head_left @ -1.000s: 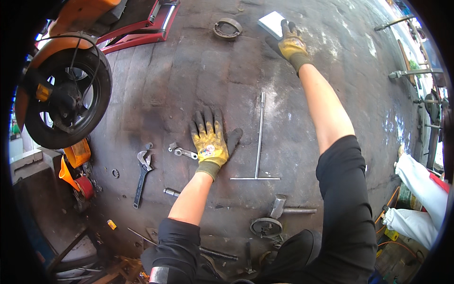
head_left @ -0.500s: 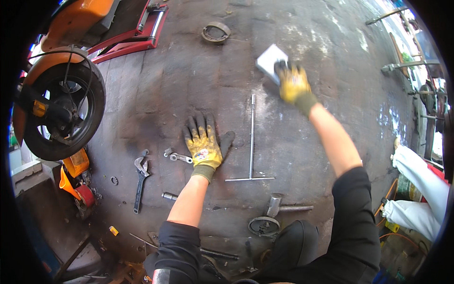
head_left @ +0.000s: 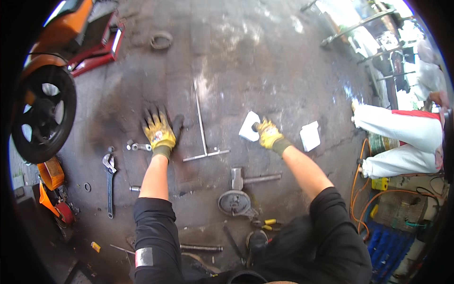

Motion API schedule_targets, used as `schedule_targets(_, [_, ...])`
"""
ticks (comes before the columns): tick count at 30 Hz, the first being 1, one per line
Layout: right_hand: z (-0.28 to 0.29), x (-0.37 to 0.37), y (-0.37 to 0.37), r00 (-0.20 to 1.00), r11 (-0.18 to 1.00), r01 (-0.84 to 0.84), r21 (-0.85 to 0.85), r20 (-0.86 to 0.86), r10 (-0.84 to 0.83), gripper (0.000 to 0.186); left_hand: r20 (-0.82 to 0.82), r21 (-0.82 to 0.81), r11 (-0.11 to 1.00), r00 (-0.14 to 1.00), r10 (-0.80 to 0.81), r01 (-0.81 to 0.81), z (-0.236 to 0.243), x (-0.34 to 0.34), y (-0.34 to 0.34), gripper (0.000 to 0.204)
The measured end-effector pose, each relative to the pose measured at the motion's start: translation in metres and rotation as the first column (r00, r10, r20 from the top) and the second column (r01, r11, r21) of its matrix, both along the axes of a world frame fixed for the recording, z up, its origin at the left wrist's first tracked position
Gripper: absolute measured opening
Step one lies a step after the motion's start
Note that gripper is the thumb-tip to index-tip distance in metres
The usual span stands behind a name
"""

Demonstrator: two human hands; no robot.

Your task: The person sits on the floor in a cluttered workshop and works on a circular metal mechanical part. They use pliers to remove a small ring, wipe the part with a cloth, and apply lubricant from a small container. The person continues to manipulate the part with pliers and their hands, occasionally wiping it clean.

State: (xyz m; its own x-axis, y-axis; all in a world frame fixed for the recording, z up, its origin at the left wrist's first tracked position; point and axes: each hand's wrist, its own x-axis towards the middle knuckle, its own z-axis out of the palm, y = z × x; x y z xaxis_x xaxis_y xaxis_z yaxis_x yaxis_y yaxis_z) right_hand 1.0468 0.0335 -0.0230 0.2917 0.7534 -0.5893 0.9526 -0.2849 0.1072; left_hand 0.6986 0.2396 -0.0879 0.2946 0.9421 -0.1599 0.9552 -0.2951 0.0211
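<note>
My left hand (head_left: 160,131), in a yellow and black work glove, lies flat on the dark floor with its fingers spread. A small metal link piece (head_left: 140,146) is right beside its wrist. The gloved right hand (head_left: 270,134) grips a white box-like packet (head_left: 248,127) by its right side, low over the floor; I cannot tell whether they touch. To the right of that forearm lies a second white packet (head_left: 310,136). Between my hands is a long T-handle wrench (head_left: 200,118). An adjustable wrench (head_left: 110,184) rests left of my left forearm.
A hammer (head_left: 237,179) and a round metal part (head_left: 234,202) lie in front of me, near pliers (head_left: 268,222). At left stand an orange vehicle's wheel (head_left: 45,113) and a red stand (head_left: 101,56). A ring-shaped part (head_left: 161,40) lies far off. A person in white trousers (head_left: 402,137) is at right.
My view has swung right. The right hand has drawn the white packet nearer to me. The second packet has come into sight. My left hand stays flat on the floor.
</note>
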Motion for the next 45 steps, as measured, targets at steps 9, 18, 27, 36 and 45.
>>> schedule_targets(9, [0.076,-0.045,-0.054,0.504,0.724,0.689,0.025,-0.734,-0.455,0.068,0.677,-0.121,0.929,0.713,-0.18,0.35,0.044,-0.04,-0.045,0.108])
schedule_targets(18, [0.164,-0.099,-0.087,0.318,0.86,0.419,0.291,-0.934,0.162,0.067,0.997,-0.015,0.952,0.083,-0.011,0.305,0.191,0.069,-0.252,0.089])
schedule_targets(27, [0.269,-0.124,-0.119,0.574,0.842,0.384,0.378,-0.812,0.103,0.062,0.878,-0.354,0.7,-0.037,0.478,0.62,0.255,-0.027,-0.251,0.055])
schedule_targets(36, [0.222,-0.185,-0.121,0.313,0.738,0.653,0.169,-0.948,-0.06,0.073,0.853,-0.201,0.937,0.521,0.023,0.287,0.249,-0.029,-0.267,0.076])
schedule_targets(45, [0.235,-0.211,-0.139,0.462,0.859,0.469,0.206,-0.886,-0.04,0.052,0.325,0.478,0.878,0.921,-0.213,0.034,0.151,-0.024,-0.268,0.16])
